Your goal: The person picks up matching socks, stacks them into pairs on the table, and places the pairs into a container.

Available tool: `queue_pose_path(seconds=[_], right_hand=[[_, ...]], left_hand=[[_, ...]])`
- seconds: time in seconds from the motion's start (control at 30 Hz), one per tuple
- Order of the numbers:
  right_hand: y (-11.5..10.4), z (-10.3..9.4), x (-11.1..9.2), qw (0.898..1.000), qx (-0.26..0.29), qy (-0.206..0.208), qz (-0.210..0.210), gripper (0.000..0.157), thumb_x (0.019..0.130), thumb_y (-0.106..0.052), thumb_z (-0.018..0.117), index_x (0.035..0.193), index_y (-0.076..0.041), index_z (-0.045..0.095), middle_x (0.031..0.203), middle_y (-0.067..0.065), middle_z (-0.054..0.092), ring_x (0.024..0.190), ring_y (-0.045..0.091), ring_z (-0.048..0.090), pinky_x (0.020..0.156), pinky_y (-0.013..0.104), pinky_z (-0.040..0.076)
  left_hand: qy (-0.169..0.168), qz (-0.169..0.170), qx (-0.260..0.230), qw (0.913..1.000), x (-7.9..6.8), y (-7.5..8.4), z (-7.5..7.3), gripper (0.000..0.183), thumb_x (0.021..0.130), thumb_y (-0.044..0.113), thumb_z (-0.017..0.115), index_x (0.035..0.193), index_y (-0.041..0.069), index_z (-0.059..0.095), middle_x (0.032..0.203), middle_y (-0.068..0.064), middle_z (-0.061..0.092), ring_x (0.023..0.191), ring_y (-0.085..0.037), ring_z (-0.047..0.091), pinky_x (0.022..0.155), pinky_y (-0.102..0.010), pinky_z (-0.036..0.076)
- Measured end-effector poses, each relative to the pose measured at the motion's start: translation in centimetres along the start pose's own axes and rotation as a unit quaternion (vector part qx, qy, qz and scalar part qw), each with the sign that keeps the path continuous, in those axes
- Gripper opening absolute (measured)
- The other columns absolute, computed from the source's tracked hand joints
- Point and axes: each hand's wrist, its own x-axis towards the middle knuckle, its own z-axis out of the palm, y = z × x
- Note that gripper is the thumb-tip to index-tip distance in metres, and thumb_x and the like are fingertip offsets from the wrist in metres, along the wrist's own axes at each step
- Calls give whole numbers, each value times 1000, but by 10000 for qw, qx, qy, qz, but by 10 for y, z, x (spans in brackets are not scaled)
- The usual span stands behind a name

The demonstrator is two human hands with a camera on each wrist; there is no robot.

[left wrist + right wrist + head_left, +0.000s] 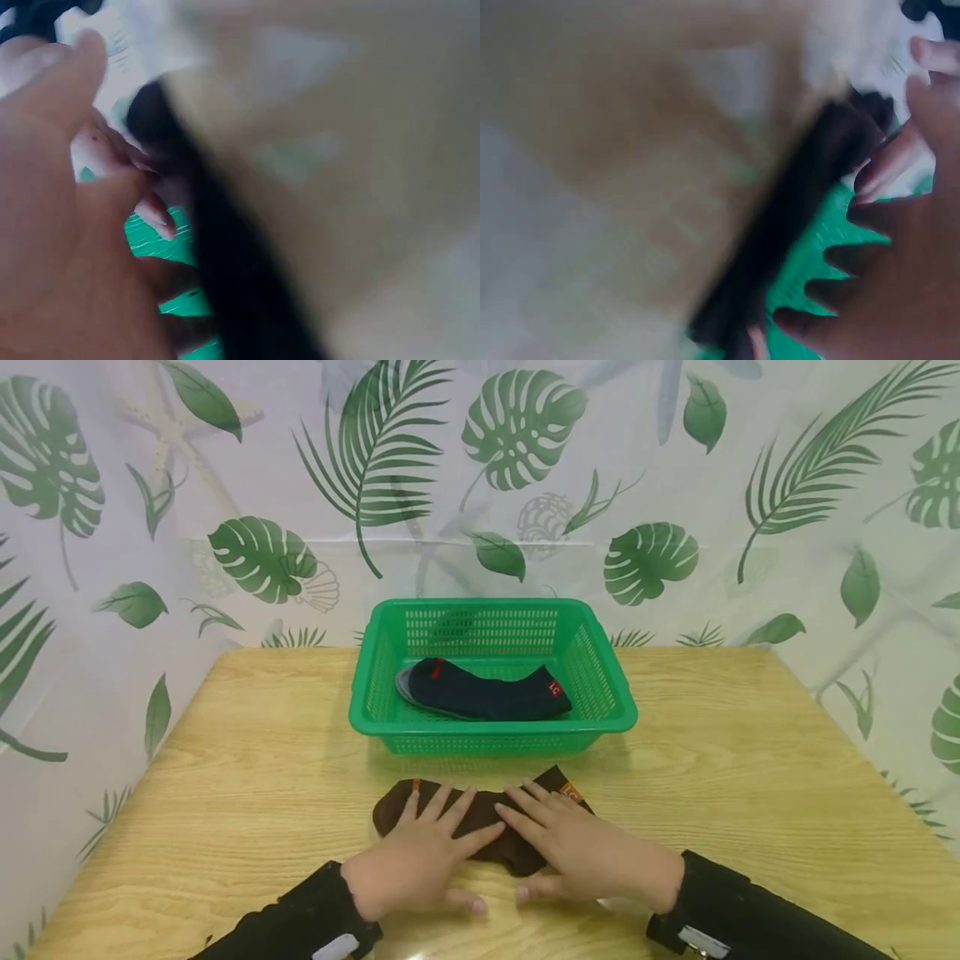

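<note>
A dark brown sock [486, 803] with an orange mark at one end and an orange label at its cuff lies sideways on the table. My left hand [420, 856] rests over its left half, fingers spread. The right hand [581, 843] lies across the half nearer the cuff, its fingers also extended. Both thumbs sit off the sock, toward the near side. In the left wrist view the sock [240, 285] is a blurred dark strip beyond the fingers; the right wrist view shows the sock [787, 217] beside spread fingertips.
Just behind the sock stands a green mesh basket [491, 727]. Inside it lies a navy sock [487, 693] with red marks, over a grey one [403, 682]. A leaf-patterned cloth [450, 510] hangs behind the wooden table [247, 777].
</note>
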Motion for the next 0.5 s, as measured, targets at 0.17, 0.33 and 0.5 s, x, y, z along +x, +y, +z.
queue_pose_path(seconds=[0.17,0.33,0.5], right_hand=[[-5,14,0,9946,156,-994,240,100,83,-76,44,157,-17,11,163,8,-1,148,34,-3,111,65,13],[-3,12,-1,9924,272,-1177,224,105,82,-78,44,158,-18,5,163,6,-7,147,33,-8,110,67,8],[4,12,-7,9905,413,-1306,98,106,81,-78,48,158,-21,4,162,5,-11,147,33,-11,110,67,2]], left_hand=[[-896,-88,-173,9958,0,-4,4,82,80,73,54,152,43,26,161,-14,8,145,-43,7,105,-73,15],[-1464,-44,-423,9883,0,-14,-2,82,81,73,54,152,46,21,162,-11,-1,147,-39,-1,106,-72,8],[-1735,27,-646,9827,0,-22,-4,84,80,73,56,151,49,17,162,-8,-9,147,-37,-8,107,-71,0]])
